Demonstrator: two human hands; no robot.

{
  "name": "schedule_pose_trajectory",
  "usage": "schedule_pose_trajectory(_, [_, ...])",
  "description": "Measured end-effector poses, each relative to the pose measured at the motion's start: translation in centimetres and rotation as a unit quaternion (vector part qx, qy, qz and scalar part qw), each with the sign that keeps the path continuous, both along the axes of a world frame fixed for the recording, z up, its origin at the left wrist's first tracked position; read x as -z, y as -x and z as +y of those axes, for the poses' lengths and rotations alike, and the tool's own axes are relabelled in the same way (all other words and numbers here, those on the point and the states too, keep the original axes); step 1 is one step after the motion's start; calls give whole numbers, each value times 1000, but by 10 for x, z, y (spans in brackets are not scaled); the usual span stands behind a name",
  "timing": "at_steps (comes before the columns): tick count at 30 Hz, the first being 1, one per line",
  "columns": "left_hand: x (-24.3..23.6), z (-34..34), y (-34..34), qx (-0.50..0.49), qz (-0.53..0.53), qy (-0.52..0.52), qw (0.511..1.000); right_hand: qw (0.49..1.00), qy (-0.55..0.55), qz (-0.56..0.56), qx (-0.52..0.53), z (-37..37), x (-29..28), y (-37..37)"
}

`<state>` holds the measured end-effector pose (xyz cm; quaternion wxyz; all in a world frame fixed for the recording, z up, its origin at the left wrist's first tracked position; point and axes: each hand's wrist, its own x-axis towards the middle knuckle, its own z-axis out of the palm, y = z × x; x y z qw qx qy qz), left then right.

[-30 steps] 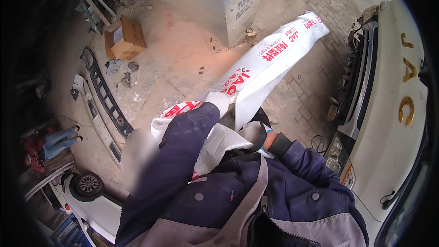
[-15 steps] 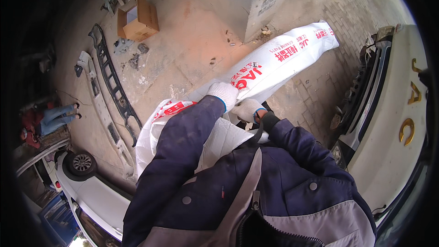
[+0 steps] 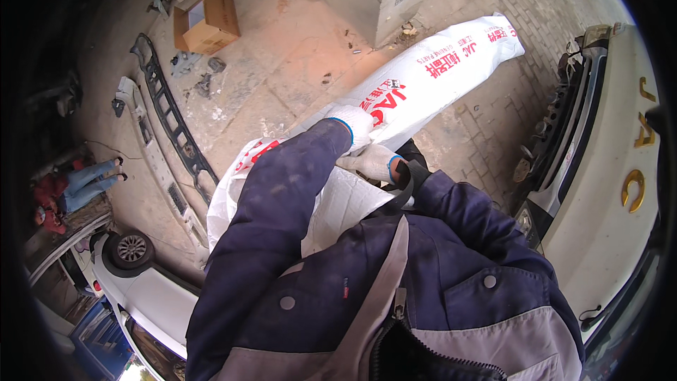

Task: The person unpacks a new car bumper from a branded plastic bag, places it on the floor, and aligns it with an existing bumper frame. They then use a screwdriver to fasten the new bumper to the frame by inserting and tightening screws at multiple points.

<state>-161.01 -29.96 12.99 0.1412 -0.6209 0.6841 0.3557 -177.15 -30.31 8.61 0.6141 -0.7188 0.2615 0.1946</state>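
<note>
A long white plastic bag (image 3: 451, 77) with red print runs from in front of my body toward the far right. Something long fills it, but the contents are hidden. My left hand (image 3: 355, 123), in a white knit glove with a blue cuff, is closed on the bag's near part. Just below it, my right hand (image 3: 375, 163), gloved the same way, grips a fold of the bag, its fingers partly hidden. Loose white sheeting bulges out under my left forearm. A dark strap hangs by my right wrist.
At left lie a black slotted frame (image 3: 169, 109) and a long pale bumper-like strip (image 3: 159, 162). An open cardboard box (image 3: 211, 25) stands beyond, near a concrete pillar (image 3: 352, 0). A pale truck front (image 3: 610, 141) flanks my right; a white car (image 3: 151, 293) and a person (image 3: 77, 187) are left.
My right hand has shifted left along the bag, and my left hand has turned and slid slightly away from me. The whole view has tilted a little.
</note>
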Motion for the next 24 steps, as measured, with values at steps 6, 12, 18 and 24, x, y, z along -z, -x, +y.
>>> schedule_pose_trajectory(6, [0,10,-3,-10,-38,14,999,988,119,-91,-19,9,26,29])
schedule_pose_trajectory(12, [20,35,-30,-130,-60,-5,990,988,126,-38,-85,-38,8,176])
schedule_pose_trajectory(18, [20,13,-71,-175,-140,35,974,994,49,94,-3,-21,-37,246])
schedule_pose_trajectory(24, [-18,-6,-38,-114,-79,23,990,971,-22,222,82,-36,-39,244])
